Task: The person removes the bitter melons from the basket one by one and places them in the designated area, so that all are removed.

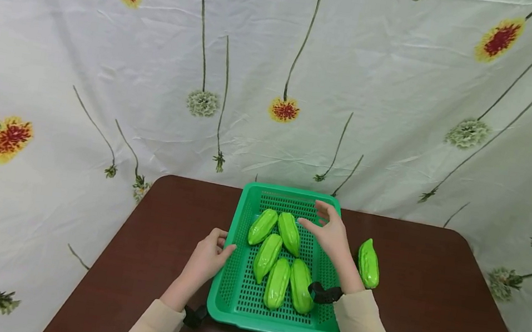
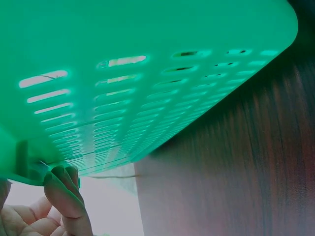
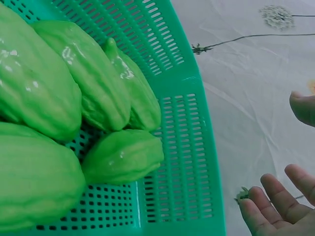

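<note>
A green plastic basket (image 1: 275,329) with slotted walls stands on the table. In it lie several glossy, ridged green gourds (image 1: 277,283), also large in the right wrist view, where one short gourd (image 3: 125,156) lies nearest the far wall. My left hand (image 1: 208,255) holds the basket's left rim, its curled fingers (image 2: 66,194) at the lip in the left wrist view. Over the basket's right side hovers my right hand (image 1: 330,230), thumb and fingers spread apart with nothing between them. Another green gourd (image 1: 368,263) rests on the table, right of the basket and beside my right forearm.
The dark brown wooden table (image 1: 433,311) extends on both sides of the basket. Behind it hangs a white cloth (image 1: 248,147) printed with flowers and stems. A black band (image 1: 325,294) is on my right wrist, above the basket.
</note>
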A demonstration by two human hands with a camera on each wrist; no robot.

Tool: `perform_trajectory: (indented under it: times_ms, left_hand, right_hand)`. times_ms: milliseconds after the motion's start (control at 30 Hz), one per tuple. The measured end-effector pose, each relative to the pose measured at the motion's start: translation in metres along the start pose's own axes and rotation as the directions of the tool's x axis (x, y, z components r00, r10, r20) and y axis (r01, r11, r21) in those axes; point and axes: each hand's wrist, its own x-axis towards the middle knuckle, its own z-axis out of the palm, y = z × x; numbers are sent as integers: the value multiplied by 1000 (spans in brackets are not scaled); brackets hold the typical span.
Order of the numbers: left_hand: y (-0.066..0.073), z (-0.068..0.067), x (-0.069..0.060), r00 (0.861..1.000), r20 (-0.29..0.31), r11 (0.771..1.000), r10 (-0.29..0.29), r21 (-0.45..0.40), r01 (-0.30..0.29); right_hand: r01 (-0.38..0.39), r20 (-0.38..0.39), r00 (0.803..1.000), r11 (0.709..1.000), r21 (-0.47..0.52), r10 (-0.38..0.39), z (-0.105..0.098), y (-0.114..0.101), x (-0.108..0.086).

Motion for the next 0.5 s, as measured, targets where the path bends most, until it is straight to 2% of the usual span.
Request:
perform_trajectory:
  times_ms: [300, 500]
  left_hand:
    - [1, 0, -1, 1000, 1, 1000, -3, -10, 3]
    - [2, -1, -1, 1000, -3, 1000, -4, -13, 4]
  right_hand:
    - [-7, 5, 1000, 999, -52, 7, 25, 8, 7]
    - [-42, 22, 999, 994, -104, 45, 37, 16, 9]
